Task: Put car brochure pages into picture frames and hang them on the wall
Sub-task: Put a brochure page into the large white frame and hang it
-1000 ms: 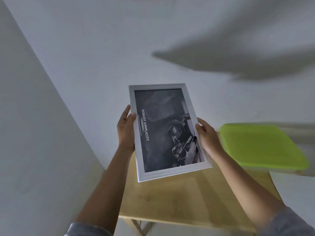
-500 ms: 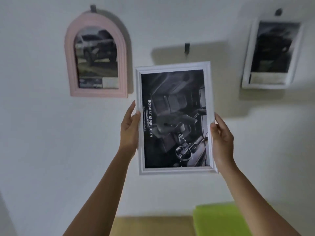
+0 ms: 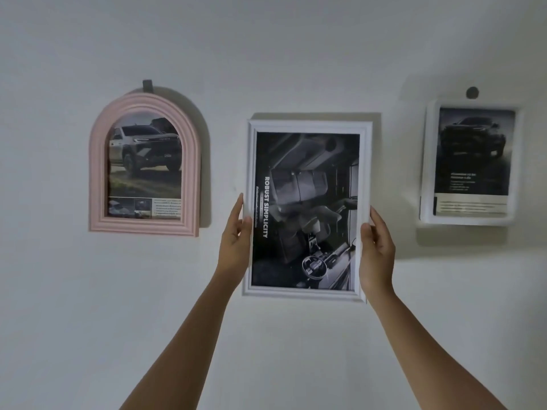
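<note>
The left hand (image 3: 236,232) and right hand (image 3: 377,250) each pinch one long side rail of the white rectangular picture frame (image 3: 307,125). The thumbs lie on the front and the fingers are tucked behind the edges, a little below the middle. The frame stands upright against the pale wall (image 3: 296,54). It sits between a pink arched frame (image 3: 97,173) on the left and a white round-cornered frame (image 3: 427,161) on the right. Both of those already hang, one from a grey hook (image 3: 147,85) and the other from a round peg (image 3: 472,92). Inside the held frame is a black-and-white car brochure page (image 3: 305,208), turned so that its heading runs sideways.

The frame looks stiff and light enough for a fingertip grip, with smooth moulded rails that could slip. The front pane may be glass or plastic, so it is best treated as breakable. The side rails are the sensible place to hold it, because thumbs there stay off the pane and the frame can be levelled evenly. A grip lower on the rails would leave the top free to tip forward. Any hanger behind the top rail is hidden, so I cannot tell whether the frame has caught.
</note>
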A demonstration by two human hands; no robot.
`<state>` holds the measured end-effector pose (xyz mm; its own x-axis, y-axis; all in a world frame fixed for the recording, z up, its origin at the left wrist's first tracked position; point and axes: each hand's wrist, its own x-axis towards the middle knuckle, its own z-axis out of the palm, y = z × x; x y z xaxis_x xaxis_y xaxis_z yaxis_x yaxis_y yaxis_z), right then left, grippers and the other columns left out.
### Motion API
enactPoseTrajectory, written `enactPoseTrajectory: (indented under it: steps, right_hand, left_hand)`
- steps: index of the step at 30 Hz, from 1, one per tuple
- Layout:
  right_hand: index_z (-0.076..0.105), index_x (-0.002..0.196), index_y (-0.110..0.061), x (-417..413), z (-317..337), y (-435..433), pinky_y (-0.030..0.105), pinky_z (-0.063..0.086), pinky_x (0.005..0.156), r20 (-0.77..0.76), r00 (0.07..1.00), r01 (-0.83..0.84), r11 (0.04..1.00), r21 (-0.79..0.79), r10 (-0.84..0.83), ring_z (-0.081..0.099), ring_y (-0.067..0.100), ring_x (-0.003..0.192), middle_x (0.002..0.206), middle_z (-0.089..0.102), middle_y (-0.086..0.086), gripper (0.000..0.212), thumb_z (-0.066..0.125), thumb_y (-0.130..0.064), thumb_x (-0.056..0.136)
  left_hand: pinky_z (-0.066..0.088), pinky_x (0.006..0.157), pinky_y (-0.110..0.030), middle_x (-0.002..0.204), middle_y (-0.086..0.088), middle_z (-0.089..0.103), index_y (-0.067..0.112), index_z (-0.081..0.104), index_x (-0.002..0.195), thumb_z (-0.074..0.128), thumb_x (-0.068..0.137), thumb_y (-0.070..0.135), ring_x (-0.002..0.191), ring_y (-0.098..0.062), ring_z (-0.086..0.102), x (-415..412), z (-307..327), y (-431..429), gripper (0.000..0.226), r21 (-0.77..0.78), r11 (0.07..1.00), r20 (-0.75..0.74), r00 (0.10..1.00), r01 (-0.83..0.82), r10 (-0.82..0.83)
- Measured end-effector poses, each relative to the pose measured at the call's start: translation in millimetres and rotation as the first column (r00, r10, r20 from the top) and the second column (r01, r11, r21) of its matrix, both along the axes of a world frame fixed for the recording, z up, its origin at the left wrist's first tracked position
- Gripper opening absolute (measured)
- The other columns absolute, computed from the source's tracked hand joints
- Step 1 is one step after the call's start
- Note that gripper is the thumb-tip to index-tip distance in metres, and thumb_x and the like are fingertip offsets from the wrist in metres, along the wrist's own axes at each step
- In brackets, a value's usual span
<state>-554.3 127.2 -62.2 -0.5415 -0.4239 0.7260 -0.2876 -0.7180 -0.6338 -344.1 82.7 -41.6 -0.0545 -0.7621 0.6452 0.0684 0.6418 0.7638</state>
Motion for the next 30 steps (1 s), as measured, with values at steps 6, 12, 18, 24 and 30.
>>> enactPoseTrajectory:
  steps: [6,12,18,24,30]
  right_hand:
    - [0.041,0.134,-0.022,-10,-37,0,0.009,0.032,0.101,-0.028,0.999,0.018,0.999,0.029,-0.017,0.046,0.02,0.121,0.127,0.052,0.008,0.039,0.041,-0.011,0.097]
    - [0.038,0.138,-0.014,-11,-55,12,-0.004,0.028,0.094,-0.005,1.0,0.0,0.998,0.055,0.001,0.034,0.003,0.129,0.136,0.039,-0.011,0.041,0.039,-0.01,0.097]
    - [0.036,0.14,-0.016,-23,-60,16,0.008,0.027,0.103,-0.092,0.995,0.058,0.99,0.13,-0.046,0.033,0.002,0.13,0.135,0.038,-0.014,0.042,0.039,-0.014,0.098]
    - [0.048,0.132,-0.009,-29,-71,23,0.02,0.039,0.089,-0.215,0.94,0.295,0.949,0.113,-0.266,0.05,0.014,0.1,0.111,0.049,0.006,0.038,0.047,-0.011,0.095]
    - [0.055,0.12,-0.008,-31,-79,25,0.023,0.045,0.078,-0.239,0.933,0.306,0.943,0.128,-0.27,0.053,0.012,0.085,0.105,0.048,0.005,0.032,0.055,-0.003,0.088]
  left_hand:
    - [0.031,0.11,-0.051,0.137,-0.033,0.032,0.05,0.024,0.13,0.035,0.091,0.04,0.125,-0.044,0.039,-11,-42,-3,0.042,0.033,0.999,-0.018,0.999,-0.028,0.029]
    - [0.032,0.109,-0.051,0.144,-0.02,0.036,0.064,0.025,0.119,0.037,0.083,0.05,0.132,-0.036,0.036,-16,-58,7,0.041,0.057,0.998,-0.022,1.0,-0.013,0.014]
    - [0.04,0.104,-0.05,0.134,-0.013,0.048,0.051,0.028,0.132,0.041,0.094,0.036,0.123,-0.033,0.047,-22,-67,8,0.043,0.047,0.994,-0.027,0.994,-0.102,0.103]
    - [0.05,0.094,-0.034,0.112,-0.001,0.043,0.027,0.043,0.133,0.05,0.094,0.015,0.098,-0.01,0.053,-25,-73,10,0.042,-0.031,0.974,-0.019,0.975,-0.224,0.223]
    - [0.041,0.071,0.003,0.123,-0.006,0.043,0.02,0.043,0.135,0.053,0.092,0.011,0.104,-0.012,0.05,-29,-84,13,0.045,-0.034,0.962,-0.049,0.962,-0.272,0.27]
